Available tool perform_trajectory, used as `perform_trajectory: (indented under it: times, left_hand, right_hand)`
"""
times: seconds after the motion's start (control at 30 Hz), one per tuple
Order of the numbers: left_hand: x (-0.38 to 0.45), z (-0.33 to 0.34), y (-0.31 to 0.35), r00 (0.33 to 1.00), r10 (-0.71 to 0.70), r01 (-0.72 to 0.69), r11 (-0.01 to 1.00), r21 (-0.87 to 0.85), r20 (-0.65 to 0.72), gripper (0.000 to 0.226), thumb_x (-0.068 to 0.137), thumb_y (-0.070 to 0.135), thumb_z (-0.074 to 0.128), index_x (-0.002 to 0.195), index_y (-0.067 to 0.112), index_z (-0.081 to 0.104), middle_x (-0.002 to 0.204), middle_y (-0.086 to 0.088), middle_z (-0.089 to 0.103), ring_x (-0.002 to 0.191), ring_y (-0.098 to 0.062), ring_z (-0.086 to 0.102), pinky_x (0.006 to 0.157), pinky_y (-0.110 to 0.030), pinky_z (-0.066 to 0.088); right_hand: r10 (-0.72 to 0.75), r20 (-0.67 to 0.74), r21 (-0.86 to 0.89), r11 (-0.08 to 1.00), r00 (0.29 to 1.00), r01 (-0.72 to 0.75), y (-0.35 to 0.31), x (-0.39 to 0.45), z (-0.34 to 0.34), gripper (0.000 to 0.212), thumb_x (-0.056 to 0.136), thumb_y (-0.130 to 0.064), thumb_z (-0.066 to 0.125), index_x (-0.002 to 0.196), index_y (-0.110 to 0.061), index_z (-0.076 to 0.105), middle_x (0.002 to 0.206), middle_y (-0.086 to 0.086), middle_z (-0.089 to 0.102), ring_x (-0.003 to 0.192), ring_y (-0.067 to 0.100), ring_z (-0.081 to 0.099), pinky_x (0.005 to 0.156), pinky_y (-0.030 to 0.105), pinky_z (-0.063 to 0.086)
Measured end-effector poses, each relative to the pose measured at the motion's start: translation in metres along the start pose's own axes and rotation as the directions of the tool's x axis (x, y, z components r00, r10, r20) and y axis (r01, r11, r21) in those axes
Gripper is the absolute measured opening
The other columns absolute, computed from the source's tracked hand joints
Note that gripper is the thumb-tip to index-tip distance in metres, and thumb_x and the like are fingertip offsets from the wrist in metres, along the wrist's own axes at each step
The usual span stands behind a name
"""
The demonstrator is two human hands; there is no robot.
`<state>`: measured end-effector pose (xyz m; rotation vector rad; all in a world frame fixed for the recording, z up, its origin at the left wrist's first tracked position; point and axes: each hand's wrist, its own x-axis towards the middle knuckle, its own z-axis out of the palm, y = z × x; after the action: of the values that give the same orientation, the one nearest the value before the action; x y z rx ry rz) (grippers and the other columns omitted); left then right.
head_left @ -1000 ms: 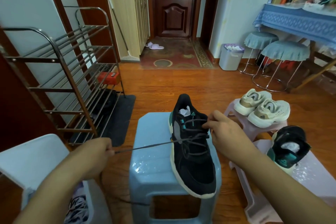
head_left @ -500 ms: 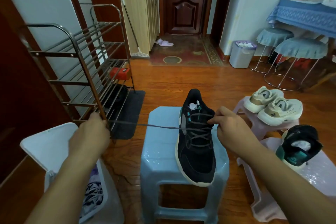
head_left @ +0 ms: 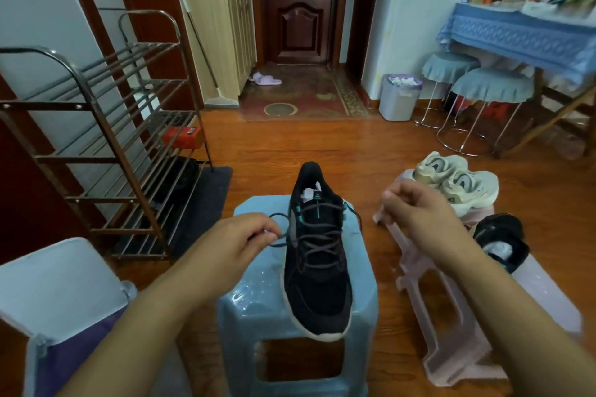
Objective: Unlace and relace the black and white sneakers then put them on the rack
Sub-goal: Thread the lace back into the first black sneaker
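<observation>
A black sneaker (head_left: 317,267) with a white sole lies on a blue plastic stool (head_left: 258,300), toe towards me, its dark lace crossed through the eyelets. My left hand (head_left: 238,242) pinches a slack loop of that lace (head_left: 279,229) just left of the shoe. My right hand (head_left: 409,213) hovers to the right of the shoe, apart from it, fingers curled and blurred; I cannot make out a lace in it. The second black sneaker (head_left: 500,242) rests on a pink stool (head_left: 451,316) at the right. The metal shoe rack (head_left: 96,126) stands at the left.
A pair of cream sneakers (head_left: 458,180) sits on another pink stool behind my right hand. A red box (head_left: 182,137) lies on a rack shelf, with a dark mat (head_left: 200,203) below. A white lidded bin (head_left: 61,284) is at my lower left.
My left hand came back from far left to beside the shoe, so the taut lace went slack into a loop. My right hand left the shoe's eyelets and moved right.
</observation>
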<state>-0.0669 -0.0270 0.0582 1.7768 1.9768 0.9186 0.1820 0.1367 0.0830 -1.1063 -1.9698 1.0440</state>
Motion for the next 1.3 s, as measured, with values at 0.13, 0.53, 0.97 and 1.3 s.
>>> perform_trajectory:
  times: [0.13, 0.53, 0.97, 1.3]
  left_hand:
    - [0.004, 0.008, 0.024, 1.0, -0.016, 0.017, 0.961, -0.276, 0.008, 0.019, 0.1, 0.02, 0.061, 0.096, 0.034, 0.072, 0.077, 0.009, 0.066, 0.068, -0.01, 0.06, 0.063, -0.027, 0.05]
    - [0.008, 0.006, 0.026, 0.993, -0.063, 0.099, 0.915, -0.392, 0.105, 0.024, 0.1, 0.017, 0.06, 0.094, 0.036, 0.074, 0.068, 0.008, 0.057, 0.064, -0.01, 0.052, 0.063, -0.028, 0.047]
    - [0.007, 0.02, 0.032, 0.983, 0.062, -0.016, 0.967, -0.255, 0.171, 0.022, 0.098, 0.017, 0.065, 0.1, 0.034, 0.079, 0.095, 0.015, 0.071, 0.097, -0.002, 0.063, 0.088, -0.017, 0.047]
    - [0.017, 0.057, 0.036, 0.75, 0.656, -0.629, 0.67, 0.395, 0.082, 0.022, 0.102, 0.028, 0.056, 0.099, 0.041, 0.074, 0.098, 0.026, 0.069, 0.131, -0.017, 0.042, 0.109, -0.036, 0.022]
  right_hand:
    - [-0.148, 0.189, 0.06, 0.988, 0.971, 0.139, 0.007, -0.015, -0.008, 0.048, 0.093, -0.005, 0.067, 0.132, -0.032, 0.058, 0.129, -0.015, 0.061, 0.118, -0.003, 0.055, 0.106, 0.033, 0.048]
    - [-0.224, 0.026, -0.421, 0.881, 0.974, 0.214, 0.04, -0.007, -0.035, 0.026, 0.1, -0.012, 0.055, 0.116, -0.023, 0.072, 0.095, -0.017, 0.067, 0.091, 0.005, 0.062, 0.076, 0.021, 0.047]
    - [-0.084, 0.222, -0.256, 0.956, 0.971, 0.141, 0.031, 0.001, -0.003, 0.058, 0.086, 0.019, 0.047, 0.103, -0.028, 0.076, 0.12, -0.017, 0.067, 0.118, -0.001, 0.054, 0.096, 0.007, 0.036]
    - [0.042, 0.816, 0.486, 0.492, 0.577, -0.723, 0.009, -0.016, 0.035, 0.06, 0.099, -0.04, 0.057, 0.137, 0.007, 0.054, 0.131, 0.022, 0.06, 0.116, 0.031, 0.057, 0.102, 0.043, 0.047]
